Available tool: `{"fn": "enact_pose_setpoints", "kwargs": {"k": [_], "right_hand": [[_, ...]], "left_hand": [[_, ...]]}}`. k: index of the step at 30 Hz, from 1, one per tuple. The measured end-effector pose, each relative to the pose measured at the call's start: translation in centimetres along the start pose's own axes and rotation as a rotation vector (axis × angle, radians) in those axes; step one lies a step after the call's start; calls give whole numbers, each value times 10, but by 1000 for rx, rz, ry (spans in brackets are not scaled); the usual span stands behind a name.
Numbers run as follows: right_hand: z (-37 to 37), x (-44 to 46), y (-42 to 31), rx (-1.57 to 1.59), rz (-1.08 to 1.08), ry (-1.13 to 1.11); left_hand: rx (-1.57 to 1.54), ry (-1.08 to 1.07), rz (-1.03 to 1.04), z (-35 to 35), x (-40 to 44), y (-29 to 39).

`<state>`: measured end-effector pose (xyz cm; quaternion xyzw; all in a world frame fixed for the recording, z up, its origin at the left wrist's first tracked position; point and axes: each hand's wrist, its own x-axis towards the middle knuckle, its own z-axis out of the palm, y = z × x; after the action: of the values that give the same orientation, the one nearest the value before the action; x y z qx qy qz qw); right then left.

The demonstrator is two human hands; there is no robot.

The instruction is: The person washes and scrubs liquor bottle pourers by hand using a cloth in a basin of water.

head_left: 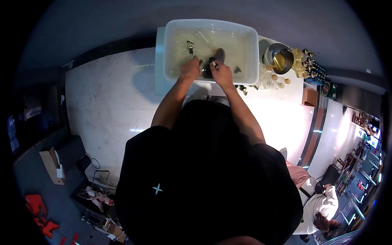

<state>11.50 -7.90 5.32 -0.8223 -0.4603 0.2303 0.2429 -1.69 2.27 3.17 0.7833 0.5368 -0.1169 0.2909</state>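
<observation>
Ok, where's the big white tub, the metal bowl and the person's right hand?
White tub (pixel 254 57): head view, on its right-side wall.
Metal bowl (pixel 288 59): head view, on its inner wall.
Right hand (pixel 222 75): head view, on the back of the hand.

I have the tub (pixel 254 53) dead ahead on my feed, the left hand (pixel 190 68) and right hand (pixel 222 74) within its rim, a bowl (pixel 289 60) to its right, jars (pixel 270 85) before the bowl, and a carton (pixel 309 97) farther right.
</observation>
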Motion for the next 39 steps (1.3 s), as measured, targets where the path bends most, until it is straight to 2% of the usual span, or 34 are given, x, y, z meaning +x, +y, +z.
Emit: {"fn": "enact_pose_setpoints", "kwargs": {"k": [1,4,7,10,12,13,14,16,18,20,22,25,26,29,30,33,36,39], "right_hand": [[0,3,4,7,24,27],[-4,10,12,583,203,-47],[-1,19,24,767,254,-26],[-7,19,17,1001,318,-33],[-11,19,17,1105,345,-82],[-12,20,18,1157,359,-108],[-8,25,27,1049,352,-99],[-4,35,50,833,338,-84],[-21,31,55,205,141,-26],[-40,33,61,-243,37,-46],[-43,37,73,-376,97,-60],[-38,46,101,-457,79,-162],[-35,47,105,-427,68,-171],[1,65,155,-374,-57,-263],[6,68,158,-362,-116,-301],[16,66,166,-212,-126,-385],[40,82,192,-468,-335,-531],[47,82,185,-587,-511,-613]], "left_hand": [[-54,24,-4,-1,1,0],[-466,180,187,29,28,-23],[-647,204,255,29,31,-21],[-709,289,310,28,26,-16],[-482,460,381,30,21,-18],[-401,461,362,30,20,-18],[-320,461,344,30,18,-18],[-226,296,200,1,-6,-4],[-173,340,227,12,-1,-9],[-149,392,284,14,0,-4],[-150,460,356,3,-6,11],[-340,255,452,-69,-67,63],[-294,309,541,-47,-53,59],[-383,160,691,-7,-22,54],[-421,68,670,-3,-20,55],[-462,90,760,13,-14,53],[-527,7,788,26,-4,41],[-521,118,782,40,4,32]]}}
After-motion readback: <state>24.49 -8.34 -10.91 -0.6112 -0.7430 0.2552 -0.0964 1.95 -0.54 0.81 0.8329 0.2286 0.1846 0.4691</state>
